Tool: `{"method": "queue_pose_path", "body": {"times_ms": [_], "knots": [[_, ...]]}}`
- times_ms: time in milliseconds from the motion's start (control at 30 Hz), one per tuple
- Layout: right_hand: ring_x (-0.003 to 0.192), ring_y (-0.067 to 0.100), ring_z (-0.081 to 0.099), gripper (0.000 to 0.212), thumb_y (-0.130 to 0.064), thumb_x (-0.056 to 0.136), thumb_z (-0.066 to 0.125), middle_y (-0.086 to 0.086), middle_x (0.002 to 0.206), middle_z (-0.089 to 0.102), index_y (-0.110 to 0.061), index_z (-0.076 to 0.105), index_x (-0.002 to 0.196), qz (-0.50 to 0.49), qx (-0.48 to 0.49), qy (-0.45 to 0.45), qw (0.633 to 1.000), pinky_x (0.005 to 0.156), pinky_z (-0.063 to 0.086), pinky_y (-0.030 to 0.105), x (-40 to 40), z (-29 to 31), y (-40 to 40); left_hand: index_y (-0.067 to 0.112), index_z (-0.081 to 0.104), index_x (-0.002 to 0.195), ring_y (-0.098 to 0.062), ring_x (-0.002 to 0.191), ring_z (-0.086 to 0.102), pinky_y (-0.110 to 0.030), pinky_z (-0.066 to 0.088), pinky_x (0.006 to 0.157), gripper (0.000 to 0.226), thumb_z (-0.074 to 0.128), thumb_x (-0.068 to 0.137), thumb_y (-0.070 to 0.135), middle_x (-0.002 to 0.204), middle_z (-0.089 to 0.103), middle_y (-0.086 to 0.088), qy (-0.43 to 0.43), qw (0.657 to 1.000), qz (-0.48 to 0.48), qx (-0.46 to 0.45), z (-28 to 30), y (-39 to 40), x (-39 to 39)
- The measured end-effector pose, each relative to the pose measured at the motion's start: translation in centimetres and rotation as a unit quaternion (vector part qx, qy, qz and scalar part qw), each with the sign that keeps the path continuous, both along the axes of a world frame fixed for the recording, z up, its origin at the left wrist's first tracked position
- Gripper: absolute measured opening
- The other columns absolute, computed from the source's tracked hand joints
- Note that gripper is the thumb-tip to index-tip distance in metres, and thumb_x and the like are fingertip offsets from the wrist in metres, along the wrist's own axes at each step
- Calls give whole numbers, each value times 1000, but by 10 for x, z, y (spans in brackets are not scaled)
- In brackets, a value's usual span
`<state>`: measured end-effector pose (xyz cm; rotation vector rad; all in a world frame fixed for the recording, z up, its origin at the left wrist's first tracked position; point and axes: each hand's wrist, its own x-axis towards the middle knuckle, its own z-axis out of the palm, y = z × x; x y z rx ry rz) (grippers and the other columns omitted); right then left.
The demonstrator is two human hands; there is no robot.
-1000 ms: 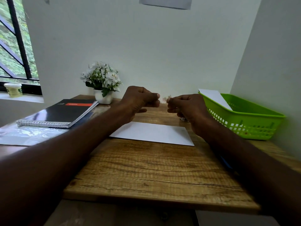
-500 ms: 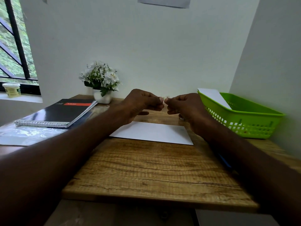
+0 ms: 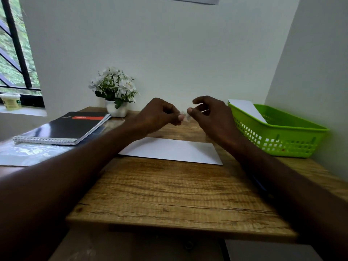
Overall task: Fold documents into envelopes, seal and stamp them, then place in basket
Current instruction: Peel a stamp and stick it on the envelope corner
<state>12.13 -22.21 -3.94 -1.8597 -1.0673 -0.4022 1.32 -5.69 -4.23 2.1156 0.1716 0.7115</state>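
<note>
Envelope (image 3: 170, 150) lies flat mid-desk, apparently sealed. Left hand (image 3: 158, 114) and right hand (image 3: 211, 113) pinch a small stamp (image 3: 185, 117) above it. Stamping step; next, press it onto a corner.

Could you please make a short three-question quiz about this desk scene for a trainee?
1. True or false: the white envelope on the desk lies under the raised hands.
2. What already leans inside the green basket? A) a white envelope B) a notebook C) a flower pot
3. Which hands pinch the small pale piece?

Key: 1 true. 2 A. 3 both: left hand and right hand.
</note>
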Motion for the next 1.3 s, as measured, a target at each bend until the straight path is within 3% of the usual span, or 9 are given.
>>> {"method": "queue_pose_path", "body": {"times_ms": [233, 433, 567, 700, 800, 967, 1067, 1133, 1300], "knots": [[74, 10, 74, 12, -22, 77, 87, -6, 74, 76, -22, 81, 87, 35, -23, -17, 999, 76, 60, 43, 3, -2, -3, 3, 80, 97, -20, 89, 77, -10, 55, 74, 19, 81, 87, 19, 85, 80, -8, 20, 999, -30, 20, 0, -9, 1], [75, 6, 71, 11, -25, 81, 86, -8, 78, 77, -24, 82, 91, 8, -43, -39, 998, 74, 58, 33, 6, -5, 3, 10, 81, 90, -21, 82, 78, -27, 59, 81, 16, 81, 89, 26, 77, 79, -5, 40, 998, 31, 37, 1, -15, 5], [74, 3, 68, 18, -8, 88, 73, -12, 79, 73, -24, 82, 92, -33, -58, -52, 996, 72, 59, 31, 11, -5, 1, 13, 73, 80, -12, 66, 71, -24, 47, 68, 20, 66, 97, 19, 70, 76, -4, 47, 989, 119, 68, 1, -12, 5], [62, 1, 59, 14, -14, 91, 70, -3, 91, 77, -17, 81, 98, -15, -31, 4, 999, 70, 56, 31, 15, -2, -5, 11, 67, 79, -18, 64, 66, -29, 48, 73, 31, 52, 104, 22, 67, 70, -7, 61, 990, 100, 73, 4, -4, 0], [59, 5, 65, 5, -18, 86, 77, -3, 77, 76, -15, 81, 88, 5, -32, 47, 998, 61, 53, 28, 12, -1, -9, 13, 62, 69, -15, 65, 62, -31, 46, 72, 45, 46, 108, 29, 68, 71, -5, 85, 987, 48, 130, 4, -7, 3], [66, 20, 76, 7, -15, 83, 83, 5, 72, 77, -9, 78, 83, 31, -31, 153, 987, 52, 51, 27, 11, 5, -17, 16, 61, 94, -12, 87, 62, -27, 48, 74, 13, 70, 97, 25, 93, 68, 2, 156, 976, -92, 119, -4, -7, 3], [65, 19, 76, 8, -7, 81, 84, 5, 70, 76, -6, 78, 87, 52, -54, 201, 977, 51, 50, 24, 11, 11, -21, 23, 68, 109, -10, 96, 62, -25, 45, 79, 30, 81, 86, 37, 109, 69, 3, 196, 960, -119, 162, -5, -9, 2], [61, 15, 73, 12, -3, 81, 82, 5, 71, 76, -7, 79, 92, 61, -73, 225, 970, 51, 52, 24, 10, 15, -24, 33, 71, 112, -10, 101, 61, -25, 45, 80, 28, 80, 86, 42, 114, 68, 7, 219, 946, -123, 205, -2, -10, -1], [59, 9, 73, 16, -5, 82, 83, 7, 78, 78, -5, 79, 98, 46, -144, 260, 954, 59, 58, 24, 12, 24, -28, 42, 73, 116, 9, 86, 54, -17, 42, 77, 28, 78, 89, 38, 117, 64, 6, 225, 940, -143, 212, 2, -9, -4]]}}
